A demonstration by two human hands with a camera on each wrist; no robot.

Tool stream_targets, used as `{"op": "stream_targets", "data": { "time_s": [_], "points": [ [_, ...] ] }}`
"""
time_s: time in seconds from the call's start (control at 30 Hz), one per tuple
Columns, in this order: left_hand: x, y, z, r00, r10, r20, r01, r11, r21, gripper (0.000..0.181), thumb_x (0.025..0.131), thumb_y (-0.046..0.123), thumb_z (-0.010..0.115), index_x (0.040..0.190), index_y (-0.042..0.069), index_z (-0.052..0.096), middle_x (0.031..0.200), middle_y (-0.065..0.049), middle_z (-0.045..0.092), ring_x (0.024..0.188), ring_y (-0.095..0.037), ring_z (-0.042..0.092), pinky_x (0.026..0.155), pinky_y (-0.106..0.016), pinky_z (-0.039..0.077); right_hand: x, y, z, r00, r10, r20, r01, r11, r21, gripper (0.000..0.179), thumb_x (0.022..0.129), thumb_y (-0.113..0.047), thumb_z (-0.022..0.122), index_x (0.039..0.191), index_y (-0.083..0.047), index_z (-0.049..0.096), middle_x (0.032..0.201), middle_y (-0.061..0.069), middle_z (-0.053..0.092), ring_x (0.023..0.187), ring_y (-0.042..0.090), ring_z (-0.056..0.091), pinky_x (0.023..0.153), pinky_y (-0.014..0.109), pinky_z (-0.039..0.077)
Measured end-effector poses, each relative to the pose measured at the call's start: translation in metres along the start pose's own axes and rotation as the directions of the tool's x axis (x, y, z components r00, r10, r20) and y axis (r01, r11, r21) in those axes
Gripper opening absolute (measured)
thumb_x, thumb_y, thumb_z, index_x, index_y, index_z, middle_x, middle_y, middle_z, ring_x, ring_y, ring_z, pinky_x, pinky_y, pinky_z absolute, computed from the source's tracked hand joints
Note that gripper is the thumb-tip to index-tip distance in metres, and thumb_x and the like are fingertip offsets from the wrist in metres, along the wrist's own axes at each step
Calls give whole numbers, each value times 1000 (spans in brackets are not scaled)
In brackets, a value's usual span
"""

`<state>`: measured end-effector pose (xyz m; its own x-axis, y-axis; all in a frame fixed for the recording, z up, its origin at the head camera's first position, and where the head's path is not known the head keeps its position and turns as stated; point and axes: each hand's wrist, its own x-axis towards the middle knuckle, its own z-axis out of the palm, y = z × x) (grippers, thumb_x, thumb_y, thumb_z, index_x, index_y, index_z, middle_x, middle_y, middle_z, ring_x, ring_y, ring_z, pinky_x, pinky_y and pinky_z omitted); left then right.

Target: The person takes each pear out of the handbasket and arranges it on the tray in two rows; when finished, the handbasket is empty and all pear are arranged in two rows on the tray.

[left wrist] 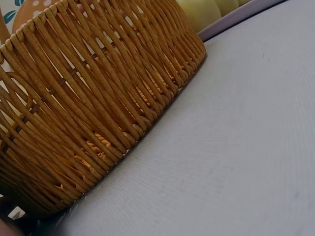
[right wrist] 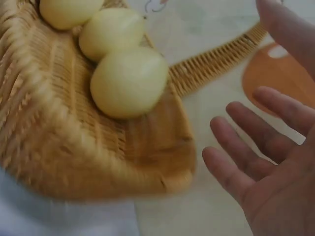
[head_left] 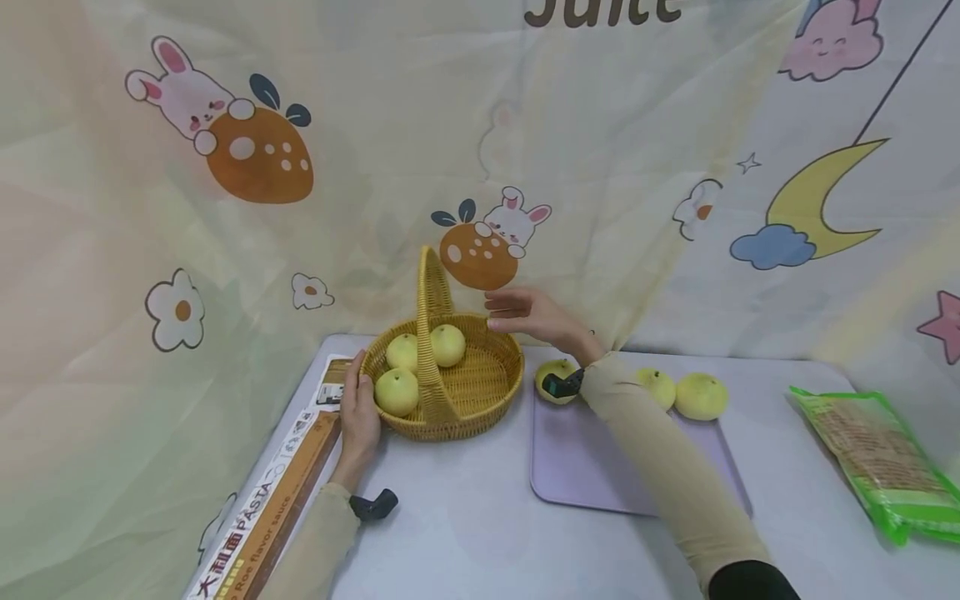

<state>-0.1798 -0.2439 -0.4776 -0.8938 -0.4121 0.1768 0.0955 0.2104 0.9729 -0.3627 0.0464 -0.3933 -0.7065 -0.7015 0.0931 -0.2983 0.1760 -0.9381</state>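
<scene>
A yellow wicker basket [head_left: 472, 421] with a tall arched handle stands near the back of the table. Inside it, left of centre, lie three round pale-yellow fruits [right wrist: 129, 82] that look like pears or apples. My left hand [head_left: 360, 417] holds the basket's left side; little of that hand shows in the left wrist view. Over the basket's right rim is my right hand [right wrist: 278, 157], its fingers spread apart and holding nothing. Three more such fruits, one a yellow fruit [head_left: 701, 396], sit along the back of a lilac tray [head_left: 592, 467], partly covered by my right forearm.
A long pasta box [head_left: 273, 508] lies along the table's left side, beside the basket. Beyond the tray on the right is a green-edged plastic packet [head_left: 877, 458] with brownish contents. A printed cloth [head_left: 375, 167] hangs close behind the table.
</scene>
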Motion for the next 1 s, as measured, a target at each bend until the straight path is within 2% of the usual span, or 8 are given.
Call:
{"op": "stream_targets", "data": {
  "time_s": [0.17,0.4,0.6,0.7,0.87,1.0],
  "points": [
    [3,2,0,1000,7,3,-7,1000,8,54,115,16,27,169,13,25,177,-9,23,166,-28,14,138,-48,11,22,2,18,999,29,14,-29,999,-14,70,98,-24,78,158,-3,48,159,22,52,148,38,50,125,54,42],
    [3,1,-1,1000,-7,5,7,1000,10,54,115,16,27,169,14,26,177,-8,23,166,-28,14,138,-48,10,43,8,41,997,82,-8,-83,996,-42,73,93,-28,83,156,-6,53,155,16,58,145,34,53,126,54,41],
    [1,0,-2,1000,-21,8,21,1000,11,54,115,18,27,169,15,26,177,-7,23,166,-27,15,138,-48,11,50,10,57,987,159,-20,-160,977,-143,79,90,-39,85,156,-10,53,154,12,60,143,29,56,125,46,44],
    [1,0,-2,1000,-16,8,16,1000,12,54,115,17,27,169,15,26,177,-8,23,166,-27,14,138,-48,11,53,11,63,986,164,-20,-165,966,-201,77,89,-41,85,153,-9,57,155,10,59,144,27,55,125,45,43],
    [2,0,-1,1000,-11,8,11,1000,1,54,115,16,28,169,14,26,177,-8,23,166,-27,14,138,-47,10,58,18,68,987,159,-7,-155,955,-253,76,87,-37,89,152,-10,59,155,7,60,149,27,48,129,46,37],
    [2,-2,-1,1000,-15,7,15,1000,2,54,115,17,28,170,15,26,177,-7,23,166,-27,14,138,-47,10,61,23,72,987,161,-11,-159,955,-251,79,84,-32,92,152,-10,59,156,8,58,150,29,45,130,47,35]
  ]
}}
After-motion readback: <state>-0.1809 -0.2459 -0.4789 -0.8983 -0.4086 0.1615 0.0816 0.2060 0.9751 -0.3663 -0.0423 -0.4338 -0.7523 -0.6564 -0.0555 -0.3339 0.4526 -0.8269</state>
